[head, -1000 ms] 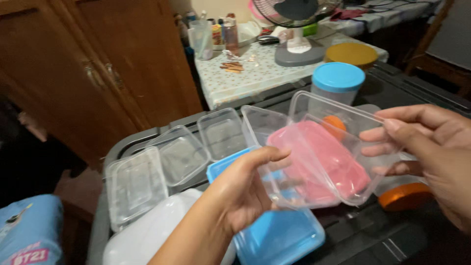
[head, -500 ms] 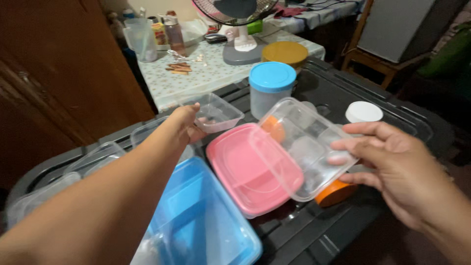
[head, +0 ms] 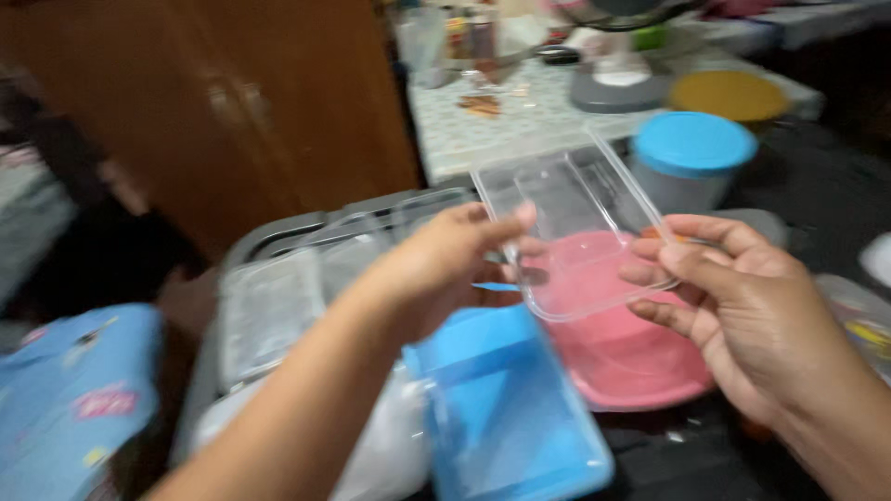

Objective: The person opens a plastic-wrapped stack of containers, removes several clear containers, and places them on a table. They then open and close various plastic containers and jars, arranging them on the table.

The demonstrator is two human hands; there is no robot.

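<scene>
Both hands grasp one clear rectangular container at the centre of the frame.

The left hand (head: pixel 455 264) pinches the clear container (head: pixel 575 227) by its near-left edge; the right hand (head: pixel 742 306) grips its right rim. Beneath it lies a pink lid (head: pixel 622 353), with a blue lid (head: pixel 506 417) at lower centre. A blue-capped jar (head: pixel 691 158) stands at upper right, and a wooden cabinet (head: pixel 260 102) fills the upper left.

Clear tub (head: pixel 571 218); pink lid (head: pixel 624 348); blue lid (head: pixel 506 413); blue-capped jar (head: pixel 691 148); mustard-yellow lid (head: pixel 729 93); brown wooden cupboard (head: pixel 278 102); white tablecloth (head: pixel 492 130), small pale pattern.
</scene>
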